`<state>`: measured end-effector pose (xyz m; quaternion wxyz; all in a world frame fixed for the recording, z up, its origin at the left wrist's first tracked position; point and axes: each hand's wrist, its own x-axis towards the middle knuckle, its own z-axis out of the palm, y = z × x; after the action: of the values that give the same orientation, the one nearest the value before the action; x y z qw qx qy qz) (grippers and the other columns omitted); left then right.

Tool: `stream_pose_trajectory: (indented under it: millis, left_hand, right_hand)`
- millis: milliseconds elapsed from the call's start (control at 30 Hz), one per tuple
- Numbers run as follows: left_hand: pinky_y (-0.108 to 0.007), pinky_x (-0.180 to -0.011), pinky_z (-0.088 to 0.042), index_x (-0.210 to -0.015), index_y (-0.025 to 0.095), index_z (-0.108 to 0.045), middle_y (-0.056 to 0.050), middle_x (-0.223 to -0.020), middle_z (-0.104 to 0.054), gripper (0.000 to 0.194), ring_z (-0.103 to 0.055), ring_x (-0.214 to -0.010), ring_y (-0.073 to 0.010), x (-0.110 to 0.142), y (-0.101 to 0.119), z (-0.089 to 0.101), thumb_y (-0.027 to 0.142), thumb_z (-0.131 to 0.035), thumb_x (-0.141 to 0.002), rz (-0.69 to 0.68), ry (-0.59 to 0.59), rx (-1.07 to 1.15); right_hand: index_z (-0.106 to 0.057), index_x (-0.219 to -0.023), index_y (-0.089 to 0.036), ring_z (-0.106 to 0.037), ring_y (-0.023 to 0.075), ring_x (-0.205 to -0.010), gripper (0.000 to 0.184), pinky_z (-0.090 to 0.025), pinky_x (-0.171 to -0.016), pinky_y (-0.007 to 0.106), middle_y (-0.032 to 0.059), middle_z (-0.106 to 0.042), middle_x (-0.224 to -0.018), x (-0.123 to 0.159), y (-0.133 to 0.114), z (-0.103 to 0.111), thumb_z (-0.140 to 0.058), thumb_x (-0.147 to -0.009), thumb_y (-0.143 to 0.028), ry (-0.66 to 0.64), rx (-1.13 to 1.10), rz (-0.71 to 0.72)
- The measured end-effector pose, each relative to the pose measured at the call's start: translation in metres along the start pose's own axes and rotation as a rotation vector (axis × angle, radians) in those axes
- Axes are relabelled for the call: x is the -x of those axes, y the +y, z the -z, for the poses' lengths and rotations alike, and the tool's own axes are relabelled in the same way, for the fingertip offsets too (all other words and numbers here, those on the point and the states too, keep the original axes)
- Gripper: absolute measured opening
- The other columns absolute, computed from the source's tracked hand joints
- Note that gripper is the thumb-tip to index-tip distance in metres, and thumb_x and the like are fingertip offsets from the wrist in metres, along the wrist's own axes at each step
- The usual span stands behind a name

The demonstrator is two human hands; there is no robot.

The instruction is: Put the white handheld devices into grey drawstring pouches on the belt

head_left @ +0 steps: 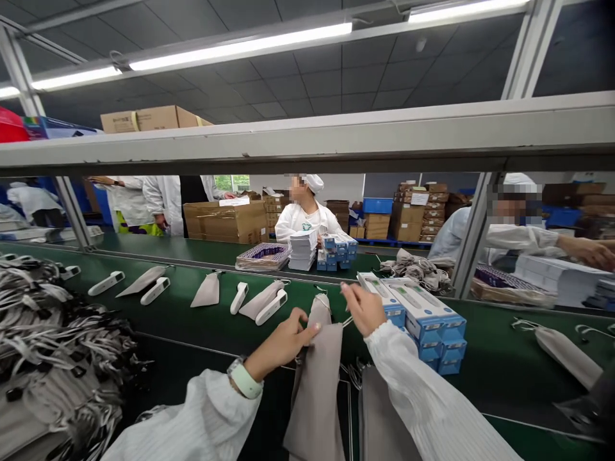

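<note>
My left hand (288, 339), with a pale green band at the wrist, pinches a long grey drawstring pouch (319, 384) near its upper end, thumb on top. My right hand (365, 308) is just right of the pouch, its fingers curled together. A white drawstring cord (348, 321) runs from the pouch's edge to this hand; the exact grip is partly hidden. Just beyond lies another grey pouch (320, 308) on the green belt. More grey pouches (382, 416) lie below my right forearm.
White handheld devices (271, 307) and pouches (206, 290) are spread along the belt (173, 320). Blue-and-white boxes (432, 320) are stacked at right. A big pile of pouches (52, 365) covers the left. A shelf beam (307, 144) crosses above; co-workers sit and stand opposite.
</note>
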<state>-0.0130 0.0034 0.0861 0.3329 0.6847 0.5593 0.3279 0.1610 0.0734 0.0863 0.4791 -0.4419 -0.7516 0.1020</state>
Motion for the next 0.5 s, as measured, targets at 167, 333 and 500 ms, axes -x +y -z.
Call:
stream_pose_trajectory:
  millis: [167, 333, 500]
  left_hand:
    - [-0.019, -0.040, -0.020, -0.062, 0.015, -0.046, 0.006, -0.047, -0.030, 0.041, -0.025, -0.041, -0.0065, 0.047, 0.052, 0.022, 0.050, -0.035, -0.079, 0.022, -0.307, 0.171]
    - [-0.018, -0.040, -0.017, -0.066, 0.016, -0.048, 0.007, -0.043, -0.027, 0.037, -0.022, -0.040, -0.0053, 0.062, 0.068, 0.022, 0.045, -0.033, -0.083, -0.084, -0.159, 0.287]
    - [-0.018, -0.040, -0.021, -0.069, 0.017, -0.047, 0.007, -0.047, -0.028, 0.037, -0.024, -0.040, -0.0054, 0.034, 0.050, 0.013, 0.047, -0.031, -0.082, -0.090, -0.001, 0.255]
  right_hand:
    - [-0.045, -0.046, -0.017, -0.041, 0.0099, -0.044, 0.043, -0.032, -0.050, 0.023, 0.0014, -0.046, -0.044, -0.010, 0.026, 0.023, -0.032, -0.081, -0.040, 0.486, 0.148, 0.003]
    - [-0.055, -0.076, -0.015, -0.035, 0.0057, -0.037, 0.043, -0.029, -0.039, 0.019, -0.0001, -0.055, -0.054, -0.004, -0.003, 0.019, -0.037, -0.073, -0.054, -0.192, -0.542, -0.105]
    - [-0.056, -0.080, -0.015, -0.052, 0.0102, -0.064, 0.038, -0.041, -0.062, 0.024, -0.0001, -0.057, -0.074, 0.023, -0.044, -0.014, -0.068, -0.049, -0.031, -1.035, -0.939, 0.044]
